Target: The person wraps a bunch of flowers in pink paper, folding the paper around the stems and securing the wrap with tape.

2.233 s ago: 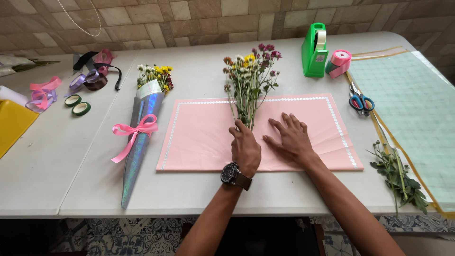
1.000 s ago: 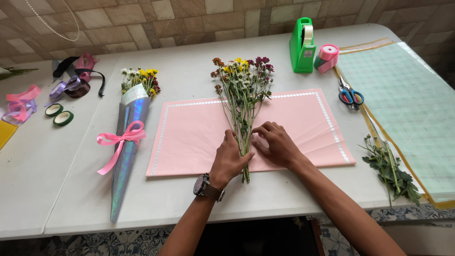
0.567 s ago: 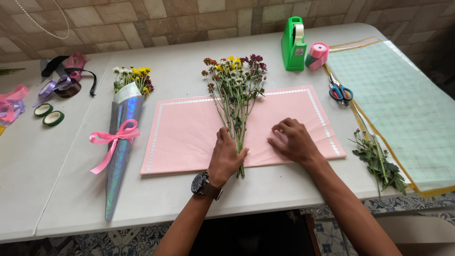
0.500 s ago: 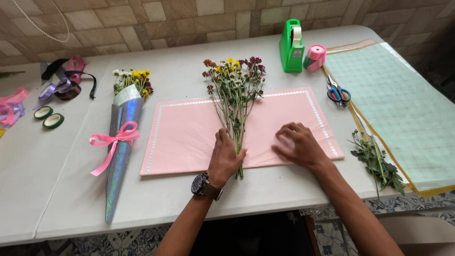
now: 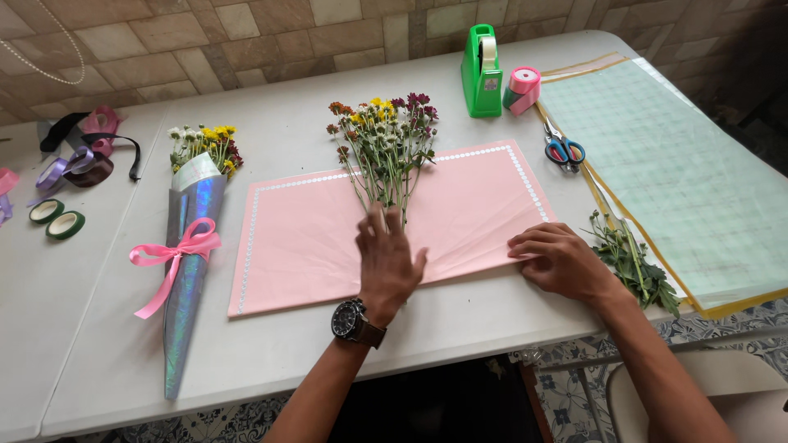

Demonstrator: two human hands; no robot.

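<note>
We see two bare hands at work on a white table [image 5: 98, 328], where a pink wrapping sheet [image 5: 312, 238] lies flat with a bunch of small mixed flowers [image 5: 386, 148] across its top edge, blooms pointing to 12 o'clock. The left hand [image 5: 386, 262], a watch on its wrist, presses flat and spread-fingered on the stems at the sheet's middle, holding nothing. At 3 o'clock from it, the right hand [image 5: 558, 262] rests with fingers curled on the sheet's lower right corner, where the paper creases. At 9 o'clock lies a finished bouquet [image 5: 185, 271] in an iridescent cone with a pink bow. At 1 o'clock stand a green tape dispenser [image 5: 481, 61] and a pink ribbon roll [image 5: 524, 86]; scissors [image 5: 563, 149] lie beside a green gridded sheet [image 5: 681, 172], and leafy trimmings [image 5: 632, 262] sit just beside the right hand.
</note>
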